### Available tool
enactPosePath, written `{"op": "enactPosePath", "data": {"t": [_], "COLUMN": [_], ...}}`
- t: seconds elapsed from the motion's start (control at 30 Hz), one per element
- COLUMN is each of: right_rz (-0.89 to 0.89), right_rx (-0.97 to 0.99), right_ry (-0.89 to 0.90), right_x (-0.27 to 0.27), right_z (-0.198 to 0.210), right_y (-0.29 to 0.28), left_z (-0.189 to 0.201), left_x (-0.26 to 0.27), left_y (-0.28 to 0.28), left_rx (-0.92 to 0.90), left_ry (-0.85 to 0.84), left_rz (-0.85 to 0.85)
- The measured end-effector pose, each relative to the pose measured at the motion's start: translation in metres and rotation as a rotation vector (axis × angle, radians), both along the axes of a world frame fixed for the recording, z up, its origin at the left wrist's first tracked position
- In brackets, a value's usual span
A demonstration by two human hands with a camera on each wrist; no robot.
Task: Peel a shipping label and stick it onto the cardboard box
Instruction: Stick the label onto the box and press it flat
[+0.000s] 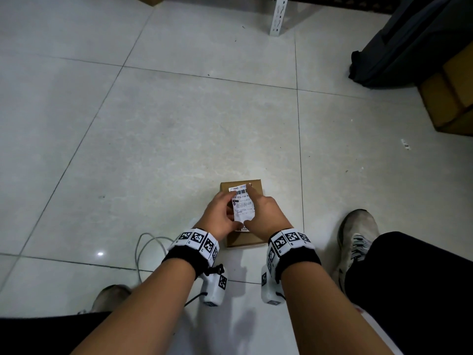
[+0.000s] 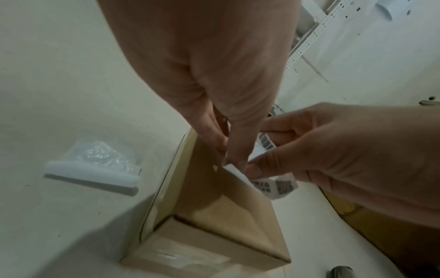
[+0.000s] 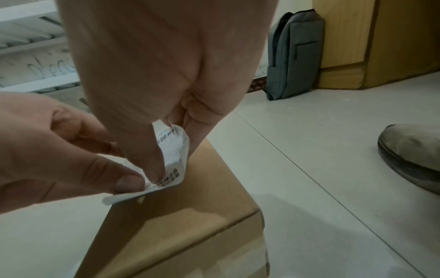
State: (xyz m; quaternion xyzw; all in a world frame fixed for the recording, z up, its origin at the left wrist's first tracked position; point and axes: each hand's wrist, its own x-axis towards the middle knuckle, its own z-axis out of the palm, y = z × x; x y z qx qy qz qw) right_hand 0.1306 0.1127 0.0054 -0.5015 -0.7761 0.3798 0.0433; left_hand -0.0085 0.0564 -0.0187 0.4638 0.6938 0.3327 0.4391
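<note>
Label (image 1: 242,206) pinched by both hands, above box (image 1: 256,187)

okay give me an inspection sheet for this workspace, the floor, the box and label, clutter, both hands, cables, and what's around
Surface: pale tiled floor, small dark specks.
Job's things: small cardboard box on the floor; shipping label curled above its top, not yet flat.
Clutter: clear plastic bag left of the box.
Grippers: left hand pinches the label's near corner; right hand pinches the label too, index finger stretched to its far end.
Cables: grey cable looped on the floor by the left wrist.
Surroundings: dark backpack, large cardboard carton, white shelf post, the person's shoes.
</note>
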Motion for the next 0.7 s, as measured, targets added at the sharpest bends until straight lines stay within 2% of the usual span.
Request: {"op": "enactPosePath", "data": {"t": [0.17,0.43,0.7], "right_rz": [0.041,0.051,0.066], "right_rx": [0.047,-0.001,-0.038], "right_ry": [-0.049,-0.037,-0.055], "right_x": [0.001,0.003,0.004], "right_z": [0.000,-0.003,-0.008], "right_y": [0.000,-0.001,0.003], "left_z": [-0.005,-0.001,-0.004], "left_x": [-0.001,-0.008,-0.008], "left_y": [-0.002,0.000,0.001], "left_rx": [0.021,-0.061,-0.047], "left_ry": [0.000,0.048,0.085], "left_rz": [0.017,-0.007,0.018]}}
